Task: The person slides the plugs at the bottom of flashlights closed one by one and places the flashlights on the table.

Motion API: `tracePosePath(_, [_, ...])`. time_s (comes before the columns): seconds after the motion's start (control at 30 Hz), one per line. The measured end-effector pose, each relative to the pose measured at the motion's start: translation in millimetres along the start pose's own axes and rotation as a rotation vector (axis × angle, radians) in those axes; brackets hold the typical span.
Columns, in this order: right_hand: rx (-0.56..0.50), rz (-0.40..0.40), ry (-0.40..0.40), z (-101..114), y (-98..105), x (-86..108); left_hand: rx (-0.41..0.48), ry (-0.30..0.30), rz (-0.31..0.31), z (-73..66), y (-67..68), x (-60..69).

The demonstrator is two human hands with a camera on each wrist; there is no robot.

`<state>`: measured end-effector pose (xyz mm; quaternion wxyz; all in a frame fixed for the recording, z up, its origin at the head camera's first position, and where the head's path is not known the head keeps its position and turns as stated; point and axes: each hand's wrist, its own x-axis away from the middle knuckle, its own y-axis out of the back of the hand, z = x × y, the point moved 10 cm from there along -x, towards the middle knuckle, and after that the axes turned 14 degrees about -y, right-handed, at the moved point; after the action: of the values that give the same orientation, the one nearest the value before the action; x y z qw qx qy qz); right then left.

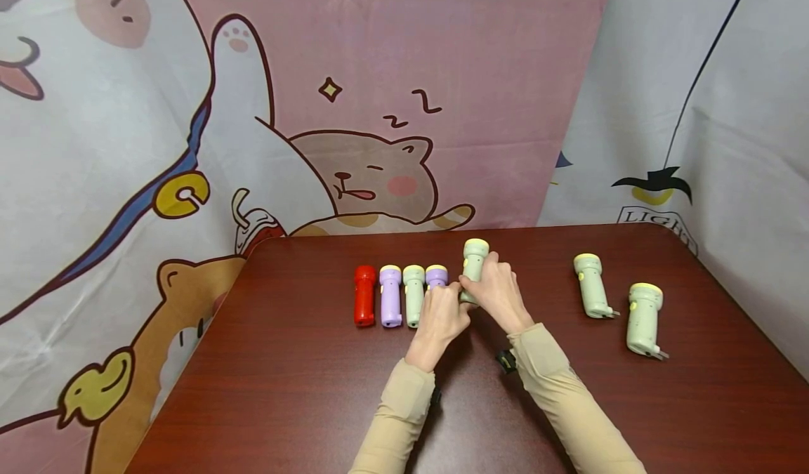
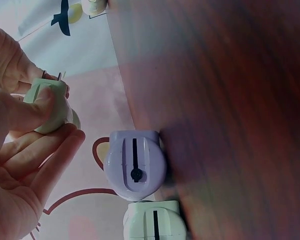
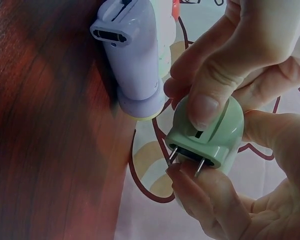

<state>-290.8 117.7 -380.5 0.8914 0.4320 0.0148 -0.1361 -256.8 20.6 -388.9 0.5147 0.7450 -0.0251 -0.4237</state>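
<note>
Both hands hold one light green flashlight (image 1: 474,258), raised with its yellow-rimmed head away from me. My right hand (image 1: 501,293) grips its body. At the tail end my left hand (image 1: 444,314) pinches it, the thumb (image 3: 205,111) lying on the slider slot. Two metal plug prongs (image 3: 199,167) stick out of that end in the right wrist view. Just left of the hands stands a purple flashlight (image 3: 135,65), partly hidden by the left hand in the head view. Its slider (image 2: 135,173) shows in the left wrist view.
Left of the hands, a red flashlight (image 1: 364,296), a purple flashlight (image 1: 390,297) and a green flashlight (image 1: 413,295) line up side by side. Two green flashlights (image 1: 590,286) (image 1: 645,318) with prongs out are on the right of the brown table (image 1: 284,390). A cartoon cloth hangs behind.
</note>
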Motion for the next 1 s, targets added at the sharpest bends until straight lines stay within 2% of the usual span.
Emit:
tracePosePath(0.2, [0.003,0.0,-0.005,-0.3,-0.9,-1.0,0.004,-0.008,-0.008,-0.8,1.7,-0.1])
tracePosePath(1.0, [0.004,0.015,-0.031,-1.0,-2.3,-0.7,0.01,-0.006,0.039,0.7,0.4,-0.3])
